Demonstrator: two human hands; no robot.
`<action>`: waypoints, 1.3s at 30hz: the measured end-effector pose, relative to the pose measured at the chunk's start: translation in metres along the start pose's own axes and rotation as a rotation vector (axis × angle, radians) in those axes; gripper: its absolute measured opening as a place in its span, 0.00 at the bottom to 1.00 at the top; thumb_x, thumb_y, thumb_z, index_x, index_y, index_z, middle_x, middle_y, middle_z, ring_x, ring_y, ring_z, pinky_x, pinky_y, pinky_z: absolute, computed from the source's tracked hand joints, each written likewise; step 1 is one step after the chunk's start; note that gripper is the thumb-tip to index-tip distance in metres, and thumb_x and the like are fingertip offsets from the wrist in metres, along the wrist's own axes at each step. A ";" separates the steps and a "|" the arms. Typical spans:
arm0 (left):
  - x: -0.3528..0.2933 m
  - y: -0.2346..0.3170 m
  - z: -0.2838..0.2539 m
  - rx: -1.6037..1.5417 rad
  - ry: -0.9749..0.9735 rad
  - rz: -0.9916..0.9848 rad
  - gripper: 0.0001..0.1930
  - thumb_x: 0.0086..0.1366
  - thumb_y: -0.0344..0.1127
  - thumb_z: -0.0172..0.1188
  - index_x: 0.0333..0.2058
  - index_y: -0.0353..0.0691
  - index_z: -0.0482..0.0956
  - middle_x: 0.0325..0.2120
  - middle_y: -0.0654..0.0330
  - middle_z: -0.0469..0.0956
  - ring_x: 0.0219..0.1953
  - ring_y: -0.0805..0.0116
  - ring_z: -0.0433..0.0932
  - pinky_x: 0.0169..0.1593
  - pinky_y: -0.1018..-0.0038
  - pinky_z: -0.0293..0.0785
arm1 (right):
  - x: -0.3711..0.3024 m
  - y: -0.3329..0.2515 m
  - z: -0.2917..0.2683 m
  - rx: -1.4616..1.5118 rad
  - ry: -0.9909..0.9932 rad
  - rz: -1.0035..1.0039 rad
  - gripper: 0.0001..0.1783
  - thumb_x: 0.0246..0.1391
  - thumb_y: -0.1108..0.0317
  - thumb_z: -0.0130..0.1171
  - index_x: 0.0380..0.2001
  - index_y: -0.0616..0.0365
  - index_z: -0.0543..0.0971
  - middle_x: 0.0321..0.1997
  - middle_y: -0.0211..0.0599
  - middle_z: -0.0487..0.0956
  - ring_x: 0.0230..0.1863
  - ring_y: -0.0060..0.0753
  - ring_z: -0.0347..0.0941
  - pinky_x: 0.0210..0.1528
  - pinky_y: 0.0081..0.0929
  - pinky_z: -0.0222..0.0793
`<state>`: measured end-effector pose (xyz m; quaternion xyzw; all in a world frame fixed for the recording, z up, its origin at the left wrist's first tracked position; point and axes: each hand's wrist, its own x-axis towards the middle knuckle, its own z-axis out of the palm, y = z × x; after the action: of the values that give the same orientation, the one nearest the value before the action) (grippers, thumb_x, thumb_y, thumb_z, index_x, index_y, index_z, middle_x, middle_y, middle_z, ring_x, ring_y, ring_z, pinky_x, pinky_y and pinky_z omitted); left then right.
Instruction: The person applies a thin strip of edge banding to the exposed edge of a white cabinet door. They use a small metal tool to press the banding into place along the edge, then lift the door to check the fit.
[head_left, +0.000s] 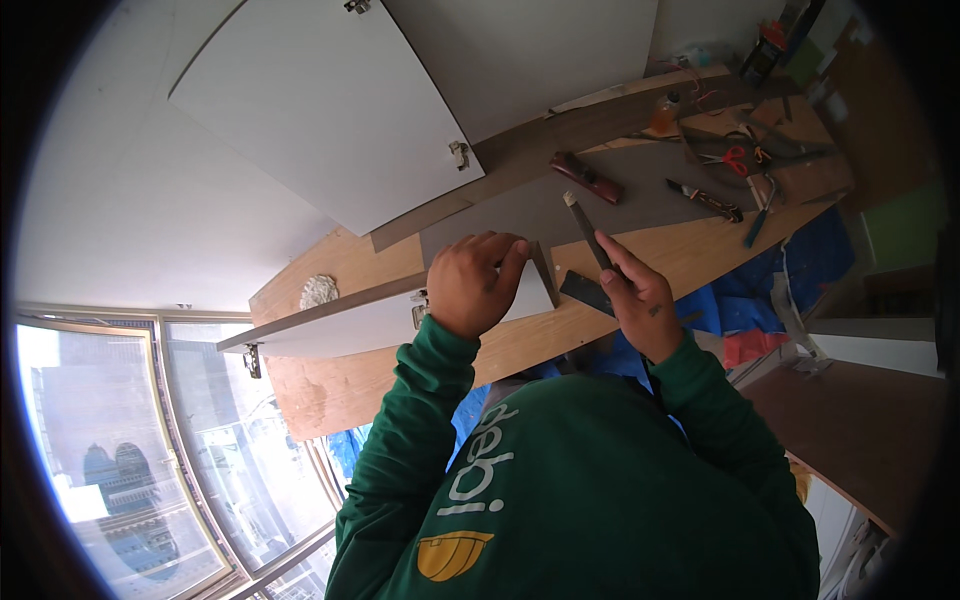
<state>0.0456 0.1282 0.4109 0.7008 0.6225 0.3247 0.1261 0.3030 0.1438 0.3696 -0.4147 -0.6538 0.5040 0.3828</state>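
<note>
My left hand is curled over the top edge of a white cabinet door, which stands on its long edge on the wooden workbench. Metal hinges sit on the door's near face, one of them beside my left wrist. To the right of the door, my right hand grips a slim dark stick with a pale, rough tip pointing up and away. The stick is clear of the door. A flat dark rectangular piece lies on the bench just left of my right hand.
Behind, another white door with hinges leans upright. A dark red tool, a utility knife, red-handled scissors and a bottle of orange liquid lie or stand at right. A crumpled white wad sits left. Windows are lower left.
</note>
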 end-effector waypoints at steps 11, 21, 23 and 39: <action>-0.001 0.000 -0.004 -0.083 -0.017 -0.034 0.15 0.61 0.43 0.72 0.43 0.43 0.91 0.33 0.57 0.88 0.35 0.54 0.87 0.40 0.60 0.82 | 0.000 0.002 0.003 0.008 -0.014 0.028 0.27 0.75 0.71 0.56 0.74 0.62 0.73 0.73 0.50 0.79 0.72 0.38 0.76 0.72 0.32 0.70; 0.008 0.001 -0.011 -0.182 -0.164 -0.275 0.16 0.59 0.43 0.74 0.42 0.40 0.91 0.34 0.55 0.90 0.37 0.59 0.89 0.44 0.66 0.82 | 0.000 0.006 0.000 0.000 -0.022 0.031 0.27 0.75 0.71 0.56 0.74 0.62 0.72 0.73 0.49 0.79 0.72 0.38 0.76 0.72 0.32 0.70; 0.010 0.000 -0.012 -0.221 -0.200 -0.330 0.14 0.59 0.38 0.74 0.42 0.37 0.91 0.31 0.55 0.89 0.34 0.65 0.86 0.42 0.69 0.80 | 0.000 0.006 0.000 0.012 -0.024 0.051 0.27 0.75 0.71 0.56 0.74 0.62 0.72 0.73 0.49 0.79 0.72 0.37 0.76 0.72 0.32 0.70; 0.013 -0.013 -0.018 -0.289 -0.209 -0.216 0.13 0.70 0.42 0.64 0.40 0.40 0.91 0.29 0.49 0.86 0.31 0.52 0.86 0.39 0.62 0.81 | 0.034 -0.023 0.019 -0.177 -0.064 -0.156 0.11 0.67 0.70 0.68 0.51 0.56 0.87 0.41 0.41 0.76 0.40 0.42 0.79 0.41 0.39 0.76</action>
<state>0.0244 0.1395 0.4205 0.6344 0.6244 0.3209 0.3233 0.2697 0.1655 0.3916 -0.3784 -0.7380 0.4259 0.3616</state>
